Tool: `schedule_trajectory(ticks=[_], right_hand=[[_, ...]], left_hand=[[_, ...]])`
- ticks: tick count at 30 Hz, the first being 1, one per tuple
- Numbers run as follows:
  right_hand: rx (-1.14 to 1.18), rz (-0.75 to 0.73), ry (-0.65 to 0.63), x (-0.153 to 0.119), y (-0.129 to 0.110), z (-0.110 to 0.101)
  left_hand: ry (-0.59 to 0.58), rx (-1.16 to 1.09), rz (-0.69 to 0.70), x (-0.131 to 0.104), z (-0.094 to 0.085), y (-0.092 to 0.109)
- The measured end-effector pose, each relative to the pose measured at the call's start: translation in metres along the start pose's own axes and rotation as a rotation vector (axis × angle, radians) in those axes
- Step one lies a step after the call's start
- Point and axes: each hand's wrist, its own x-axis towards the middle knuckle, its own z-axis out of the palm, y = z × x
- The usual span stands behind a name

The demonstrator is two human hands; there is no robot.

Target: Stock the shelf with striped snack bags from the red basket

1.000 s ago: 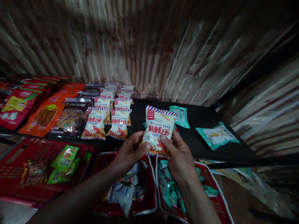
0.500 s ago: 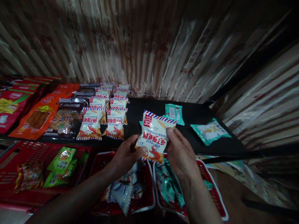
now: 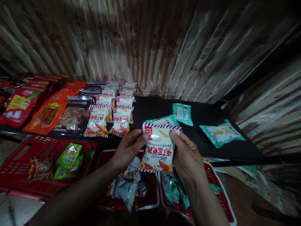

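A white and orange snack bag [image 3: 160,147] with a striped top edge is held upright, front facing me, above the shelf's front edge. My left hand [image 3: 129,147] grips its left side, thumb on the front near the red logo. My right hand [image 3: 187,150] pinches its upper right side, thumb on the front. Matching snack bags stand in two rows [image 3: 121,119] on the black shelf [image 3: 150,108] to the left. Just behind the held bag lies a teal snack bag [image 3: 164,120], partly hidden by it.
Two more teal bags, one face down [image 3: 182,113] and one face up [image 3: 222,132], lie on the shelf's right. Orange packets [image 3: 47,116] and dark packets [image 3: 74,114] stand far left. Below are red baskets [image 3: 14,169] holding snack bags. A pleated curtain [image 3: 145,47] hangs behind.
Both hands have brought the snack bag slightly lower and straightened it from a tilt. My left hand has shifted up along its side. The view has turned a little left.
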Motion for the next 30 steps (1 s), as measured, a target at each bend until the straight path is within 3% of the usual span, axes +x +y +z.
schedule_trajectory(ticks=[6,16,21,26,30], right_hand=[[-0.037,0.058,-0.022,-0.001,0.008,0.001],[-0.049,0.031,-0.017,0.0,0.007,0.0],[-0.053,0.029,0.019,0.0,0.007,0.001],[-0.139,0.074,-0.079,-0.001,0.01,-0.006],[-0.228,0.031,-0.148,-0.001,0.01,-0.017]], left_hand=[[0.036,0.024,-0.037,-0.001,-0.001,0.005],[0.178,0.043,-0.054,-0.001,-0.002,0.008],[0.15,0.036,-0.1,-0.001,-0.001,0.009],[0.137,0.038,-0.049,0.001,-0.004,0.013],[0.224,0.033,0.052,0.007,-0.012,0.018]])
